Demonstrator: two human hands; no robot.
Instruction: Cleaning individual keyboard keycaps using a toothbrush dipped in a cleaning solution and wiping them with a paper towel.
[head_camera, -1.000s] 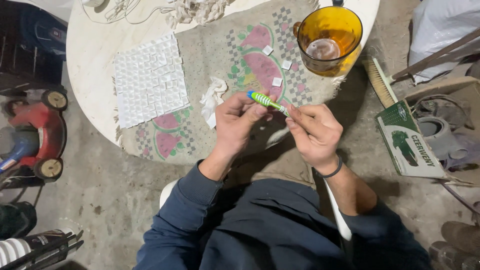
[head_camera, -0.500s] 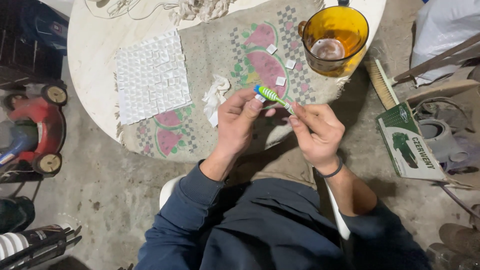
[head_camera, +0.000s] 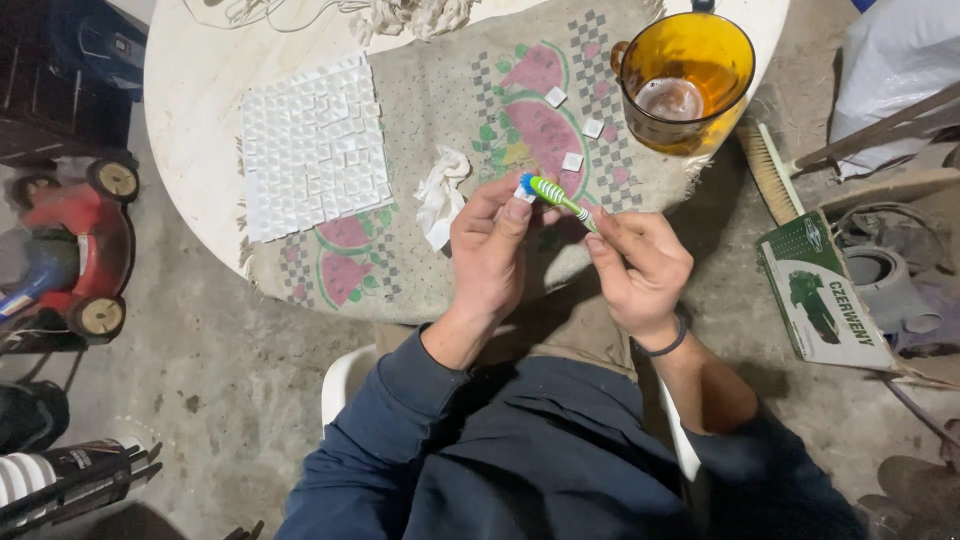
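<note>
My right hand (head_camera: 640, 268) grips the handle of a green and white toothbrush (head_camera: 556, 197) and points its head to the left. My left hand (head_camera: 492, 248) pinches a small white tile against the blue brush head, fingers closed around it. Both hands hover over the near edge of a round white table (head_camera: 190, 120) covered by a watermelon-patterned cloth (head_camera: 440, 60). A sheet of small white mosaic tiles (head_camera: 312, 147) lies to the left. A crumpled white tissue (head_camera: 441, 193) sits just left of my left hand. Three loose white tiles (head_camera: 572, 161) lie on the cloth beyond the brush.
An amber glass mug (head_camera: 682, 82) with liquid stands at the table's far right. A hand brush (head_camera: 768, 172) and a green box (head_camera: 822, 292) lie on the floor to the right. A red toy mower (head_camera: 70, 250) stands on the left. I sit on a white plastic chair (head_camera: 345, 380).
Both hands with the toothbrush have shifted slightly toward the table. The brush head has stayed against the tile in my left fingers.
</note>
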